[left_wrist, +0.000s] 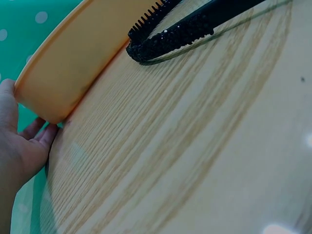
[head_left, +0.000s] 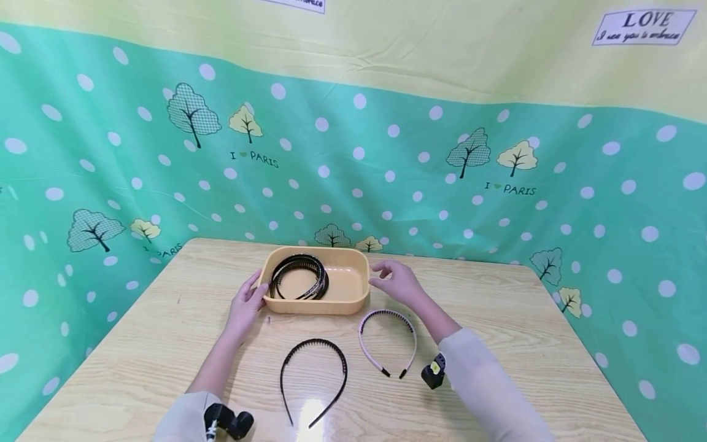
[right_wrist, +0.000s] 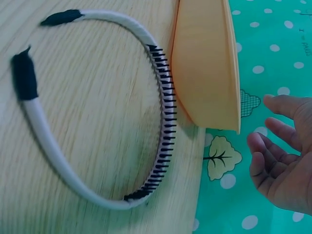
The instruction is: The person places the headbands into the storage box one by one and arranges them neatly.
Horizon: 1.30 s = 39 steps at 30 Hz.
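My left hand (head_left: 245,310) holds the left end of a pale orange plastic basket (head_left: 315,307), which stands at the back of the table. In the left wrist view, the thumb lies at the basket's rim and the fingers reach round its lower corner. Several black headbands (head_left: 322,276) lie piled in the basket's left half. Beside the right end is my right hand (head_left: 400,283), apart from the basket in the right wrist view, its fingers loosely bent with nothing between them. A pale pink headband (right_wrist: 41,131) with black teeth and black tips lies on the table, right of a black toothed headband (head_left: 343,374).
The light wood table (head_left: 166,344) ends just behind the basket, against a green dotted cloth (head_left: 353,172) printed with trees. Both sleeved forearms reach in from the front, each with a black wrist camera (head_left: 226,420).
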### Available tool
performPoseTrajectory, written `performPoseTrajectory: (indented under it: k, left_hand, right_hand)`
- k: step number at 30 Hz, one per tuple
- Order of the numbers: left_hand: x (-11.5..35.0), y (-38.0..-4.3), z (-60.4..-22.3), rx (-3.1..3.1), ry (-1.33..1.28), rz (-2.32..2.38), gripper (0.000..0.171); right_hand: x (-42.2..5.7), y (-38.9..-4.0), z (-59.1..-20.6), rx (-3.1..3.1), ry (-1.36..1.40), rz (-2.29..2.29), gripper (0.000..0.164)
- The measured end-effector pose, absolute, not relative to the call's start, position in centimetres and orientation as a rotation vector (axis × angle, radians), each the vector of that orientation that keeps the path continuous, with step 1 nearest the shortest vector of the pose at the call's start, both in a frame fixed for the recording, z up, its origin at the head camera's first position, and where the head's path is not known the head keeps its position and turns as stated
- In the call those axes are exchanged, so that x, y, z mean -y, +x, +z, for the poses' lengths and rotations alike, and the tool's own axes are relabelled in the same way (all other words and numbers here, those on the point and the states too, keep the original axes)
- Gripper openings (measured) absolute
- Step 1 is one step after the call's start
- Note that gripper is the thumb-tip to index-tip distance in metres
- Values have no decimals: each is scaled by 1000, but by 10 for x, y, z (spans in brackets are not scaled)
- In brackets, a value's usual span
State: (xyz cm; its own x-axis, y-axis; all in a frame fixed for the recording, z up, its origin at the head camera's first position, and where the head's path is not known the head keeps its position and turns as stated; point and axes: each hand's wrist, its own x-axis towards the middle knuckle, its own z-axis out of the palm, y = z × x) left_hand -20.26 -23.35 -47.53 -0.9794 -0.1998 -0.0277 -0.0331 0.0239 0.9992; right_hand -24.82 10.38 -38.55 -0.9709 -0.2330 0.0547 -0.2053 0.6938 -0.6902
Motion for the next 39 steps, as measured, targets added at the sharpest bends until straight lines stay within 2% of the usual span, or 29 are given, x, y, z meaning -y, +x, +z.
performPoseTrajectory:
  k: [11,20,39]
  left_hand:
    - [232,-199,-477,2088,102,-2076,61]
    - [234,-204,-478,2145,233,-2097,59]
    - [234,-203,-478,2161,233,-2102,58]
  right_hand:
    - [-117,-249,-395,-2860,-353,-1098,33]
    - [-126,-244,-400,-2864,-366,-1029,28]
    - [-144,-237,-419,-2871,-372,-943,23]
